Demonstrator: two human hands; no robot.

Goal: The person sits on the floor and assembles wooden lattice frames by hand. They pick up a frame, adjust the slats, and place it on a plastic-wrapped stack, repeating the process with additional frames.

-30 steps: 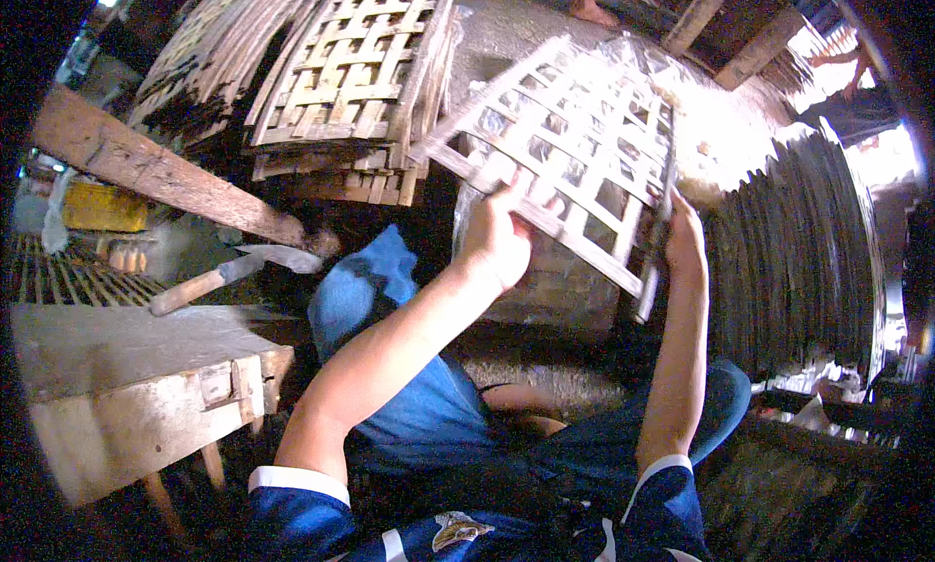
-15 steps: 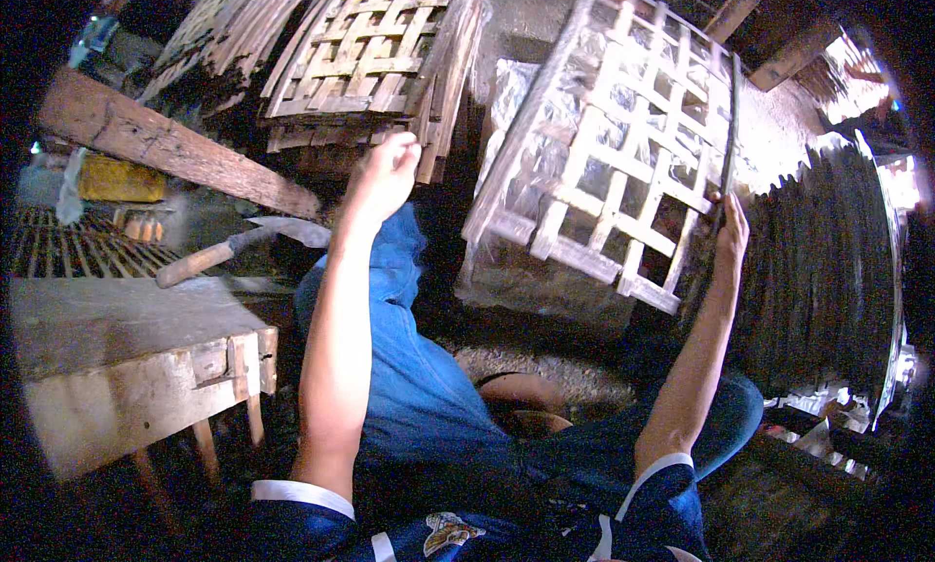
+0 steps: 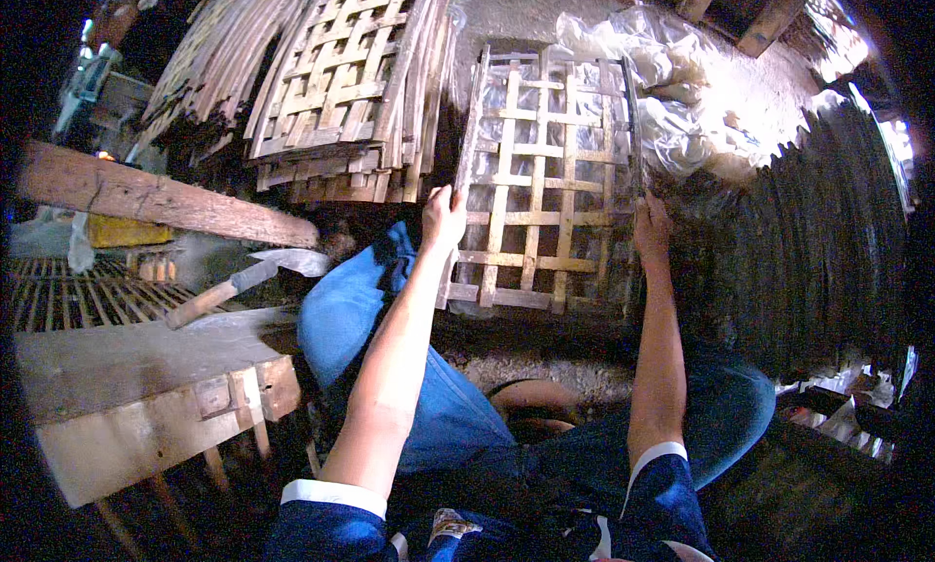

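A woven bamboo lattice panel [image 3: 532, 217] with dark side rails lies in front of me, almost flat. My left hand [image 3: 444, 221] is closed on its left rail near the lower end. On the opposite rail my right hand [image 3: 654, 231] grips, its fingertips partly in shadow. Beneath and beyond the panel, crumpled clear plastic [image 3: 672, 138] shows through the gaps; what else lies under it is hidden. To the left of my left hand stands a pile of similar lattice panels [image 3: 336, 94].
A large knife [image 3: 229, 287] with a wooden handle rests by a wooden bench [image 3: 146, 367] at left. Behind it runs a thick wooden beam [image 3: 166, 197]. Dark stacked panels [image 3: 799, 241] stand at right. A yellow container [image 3: 127, 231] sits at far left.
The lattice panel has swung from a tilt at the right to a lower, straighter position nearer the middle. My left hand has moved right and taken hold of its left rail.
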